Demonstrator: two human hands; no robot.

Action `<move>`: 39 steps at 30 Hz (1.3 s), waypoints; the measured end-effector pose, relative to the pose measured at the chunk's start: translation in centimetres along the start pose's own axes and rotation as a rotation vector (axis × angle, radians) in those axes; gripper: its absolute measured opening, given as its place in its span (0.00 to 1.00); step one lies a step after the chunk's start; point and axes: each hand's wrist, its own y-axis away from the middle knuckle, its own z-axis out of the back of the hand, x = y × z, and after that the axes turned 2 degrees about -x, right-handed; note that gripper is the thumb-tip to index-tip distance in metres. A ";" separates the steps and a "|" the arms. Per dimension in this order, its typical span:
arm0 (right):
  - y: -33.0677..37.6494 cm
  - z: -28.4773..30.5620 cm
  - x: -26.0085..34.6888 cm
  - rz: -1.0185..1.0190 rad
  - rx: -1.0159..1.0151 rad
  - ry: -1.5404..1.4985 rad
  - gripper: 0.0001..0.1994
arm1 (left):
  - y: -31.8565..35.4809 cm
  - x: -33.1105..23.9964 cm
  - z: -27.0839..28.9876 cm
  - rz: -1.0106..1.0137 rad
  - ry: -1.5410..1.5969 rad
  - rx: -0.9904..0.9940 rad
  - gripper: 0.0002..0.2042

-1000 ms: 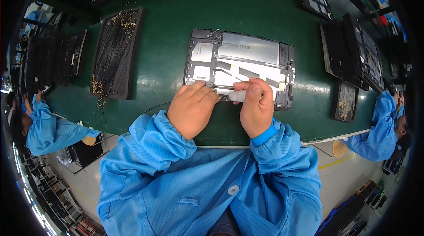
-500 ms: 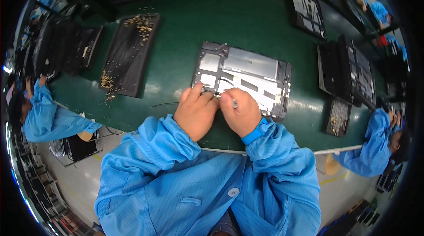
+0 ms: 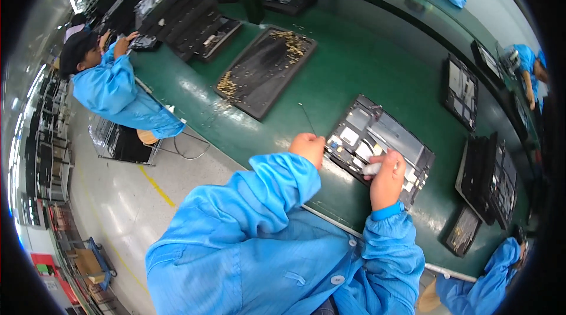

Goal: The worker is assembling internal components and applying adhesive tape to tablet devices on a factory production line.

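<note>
An opened flat electronic device (image 3: 394,128), tablet-like, lies on the green bench with silver plates, white pieces and a black frame showing. At its left edge my left hand (image 3: 309,148) is closed, fingers pinched on a thin black cable (image 3: 308,117) whose free end sticks up and away. Over the device's near side, my right hand (image 3: 387,180) curls its fingers around a small whitish rounded piece (image 3: 372,169). What kind of piece it is, I cannot make out. A blue band (image 3: 388,211) circles my right wrist.
A dark tray (image 3: 259,73) with scattered small gold-coloured parts lies to the left on the green bench (image 3: 348,49). More opened devices (image 3: 461,92) and a small tray of parts (image 3: 463,231) stand at right. A co-worker in blue (image 3: 112,88) works at far left.
My view has swung left, shifting the bench rightward. My hands have moved apart: the left to the device's edge with the cable raised, the right still over the device.
</note>
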 end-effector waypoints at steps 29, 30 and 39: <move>-4.2 0.1 3.8 -0.054 0.676 0.768 0.24 | 4.1 1.1 -0.4 0.123 -0.176 0.450 0.05; -5.0 -0.3 3.8 -0.045 0.730 0.880 0.24 | 4.1 1.1 -0.5 0.121 -0.179 0.436 0.07; -5.7 0.4 1.3 0.096 0.584 0.742 0.13 | 4.0 0.9 -0.1 0.212 -0.095 0.516 0.05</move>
